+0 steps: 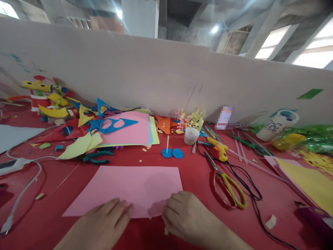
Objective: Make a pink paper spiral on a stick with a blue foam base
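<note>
A sheet of pink paper (135,184) lies on the red table in front of me. My left hand (106,218) rests on its near edge, left of the middle, fingers stretched out and laid flat. At the near right corner, my right hand (184,215) has its fingers curled over the paper; the fingertips and thumb are partly hidden. Beyond the sheet lie two blue paper discs (178,153), and a thin yellow strip (168,144) stands on the left one. Scissors (221,182) with red and yellow handles lie right of the paper.
A yellow glue gun (219,148) with a black cord lies behind the scissors. Near it stands a small white cup (191,136). Stacked coloured paper (122,133), pliers (97,158) and scraps are at the back left. A white cable (36,173) runs along the left; yellow sheets (307,180) lie right.
</note>
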{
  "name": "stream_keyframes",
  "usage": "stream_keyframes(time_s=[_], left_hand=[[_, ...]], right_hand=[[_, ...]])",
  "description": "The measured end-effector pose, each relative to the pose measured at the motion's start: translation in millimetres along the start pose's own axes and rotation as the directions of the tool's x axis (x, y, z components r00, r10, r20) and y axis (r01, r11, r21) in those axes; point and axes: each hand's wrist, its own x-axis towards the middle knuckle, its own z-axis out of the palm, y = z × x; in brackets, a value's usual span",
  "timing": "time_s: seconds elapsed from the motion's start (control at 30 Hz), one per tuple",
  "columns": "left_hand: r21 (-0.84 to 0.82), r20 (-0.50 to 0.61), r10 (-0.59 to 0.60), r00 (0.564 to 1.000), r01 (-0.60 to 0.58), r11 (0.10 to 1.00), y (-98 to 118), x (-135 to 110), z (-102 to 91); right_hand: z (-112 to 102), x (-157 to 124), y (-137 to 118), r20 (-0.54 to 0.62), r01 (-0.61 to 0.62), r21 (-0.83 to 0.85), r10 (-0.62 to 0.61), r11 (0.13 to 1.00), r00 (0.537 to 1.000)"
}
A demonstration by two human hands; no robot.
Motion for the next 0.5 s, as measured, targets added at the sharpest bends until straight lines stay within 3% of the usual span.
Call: stream_keyframes(time_s=[0.07,0.2,0.33,0.5], left_hand=[[0.041,-0.06,0.147,0.987,-0.144,0.989,11.9,12.4,-3.4],[-0.046,-0.142,0.249,0.958,-0.257,0.965,23.8,44.4,-5.9],[-0.23,-0.138,0.203,0.969,-0.231,0.946,17.4,63.6,1.7],[-0.439,-0.138,0.07,0.988,-0.125,0.89,11.2,61.8,13.2]], right_hand=[[1.2,-5.6,-2.3,-0.004,0.003,0.003,-0.003,1.0,1.0],[6.5,-12.6,4.7,-0.059,-0.089,0.003,0.089,0.996,0.994],[7.6,-17.2,12.7,-0.081,-0.198,0.09,0.205,0.976,0.975],[6.1,-30.9,12.0,-0.061,-0.253,0.201,0.27,0.946,0.961]])
